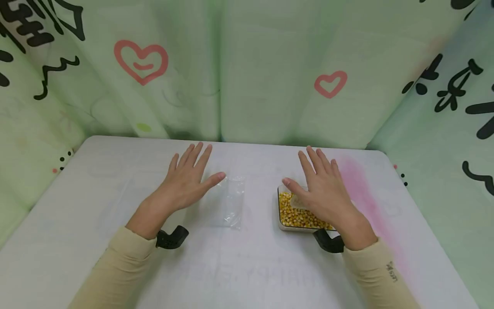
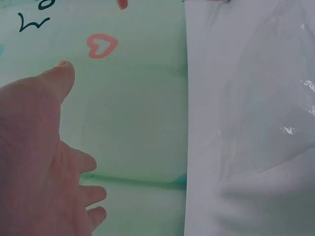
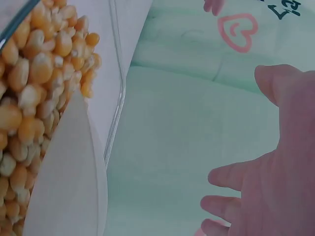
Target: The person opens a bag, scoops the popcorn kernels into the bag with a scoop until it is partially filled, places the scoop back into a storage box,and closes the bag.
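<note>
Fingers spread, my left hand (image 1: 183, 182) hovers beside and partly over a clear plastic bag (image 1: 233, 204) that lies flat on the white table. The bag (image 2: 275, 118) shows glossy creases in the left wrist view. My right hand (image 1: 326, 193) is held over a clear rectangular container (image 1: 305, 228) of yellow corn kernels (image 1: 299, 216), its fingers straight and holding nothing. A pale, scoop-like piece (image 3: 69, 182) rests among the kernels, pointed at one end in the right wrist view. In the head view, the right hand hides part of the container and the scoop-like piece.
The white table (image 1: 239, 274) has a pink stain (image 1: 356, 180) on its right side. A light green curtain (image 1: 262, 86) with hearts and black markings stands along the back and both sides. A black wrist mount (image 1: 172, 237) sits below each hand.
</note>
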